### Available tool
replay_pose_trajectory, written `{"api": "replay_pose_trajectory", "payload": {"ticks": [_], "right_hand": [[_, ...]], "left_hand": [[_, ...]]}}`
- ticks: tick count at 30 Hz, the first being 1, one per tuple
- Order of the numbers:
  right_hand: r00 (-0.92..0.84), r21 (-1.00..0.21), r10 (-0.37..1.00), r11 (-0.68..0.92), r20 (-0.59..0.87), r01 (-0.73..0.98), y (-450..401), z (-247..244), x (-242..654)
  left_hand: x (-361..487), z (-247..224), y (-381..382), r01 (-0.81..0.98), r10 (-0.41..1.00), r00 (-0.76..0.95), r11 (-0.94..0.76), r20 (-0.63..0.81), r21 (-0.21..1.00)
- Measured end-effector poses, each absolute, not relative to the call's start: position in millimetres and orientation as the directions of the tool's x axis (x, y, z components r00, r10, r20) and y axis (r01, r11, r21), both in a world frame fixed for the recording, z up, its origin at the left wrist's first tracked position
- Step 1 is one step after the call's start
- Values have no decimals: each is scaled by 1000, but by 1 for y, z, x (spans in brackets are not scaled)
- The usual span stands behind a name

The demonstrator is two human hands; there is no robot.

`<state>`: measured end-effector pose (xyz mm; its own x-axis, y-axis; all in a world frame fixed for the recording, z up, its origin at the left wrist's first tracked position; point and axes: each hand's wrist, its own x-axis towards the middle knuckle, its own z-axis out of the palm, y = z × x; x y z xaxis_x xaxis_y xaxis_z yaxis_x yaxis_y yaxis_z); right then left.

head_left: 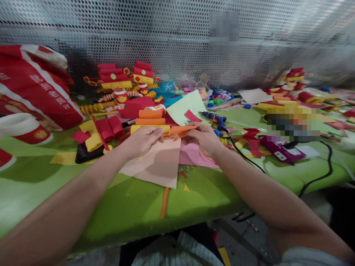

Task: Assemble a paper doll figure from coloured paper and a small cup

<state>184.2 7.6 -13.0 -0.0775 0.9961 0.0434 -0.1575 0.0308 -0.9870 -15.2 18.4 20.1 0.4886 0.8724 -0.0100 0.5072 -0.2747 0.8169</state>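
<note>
One right hand (203, 139), thumb and fingers pinching one orange paper piece (181, 130) above one pale pink sheet (158, 162). One left hand (145, 139), fingers curled, near the piece's left end; its grip cannot be told. Rolls just beyond the left hand: two orange rolls (151, 114), one yellow roll (138, 129). One glue gun (216, 119), right. Red-hatted paper figures (115, 79): apparently three, the farthest blurred. One orange strip (164, 202), on the green table (133, 207).
</note>
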Motion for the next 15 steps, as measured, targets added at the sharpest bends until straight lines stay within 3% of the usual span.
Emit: {"api": "replay_pose_trajectory", "payload": {"ticks": [5,10,15], "right_hand": [[19,-989,998,60,58,-132,11,-14,185],[165,-953,939,303,303,26,13,-15,190],[261,-877,850,479,457,-23,13,-15,193]], "left_hand": [[-15,23,19,530,894,448,-239,-29,814],[-15,25,20,535,873,487,-332,37,777],[-17,26,22,640,881,472,-339,-5,690]]}}
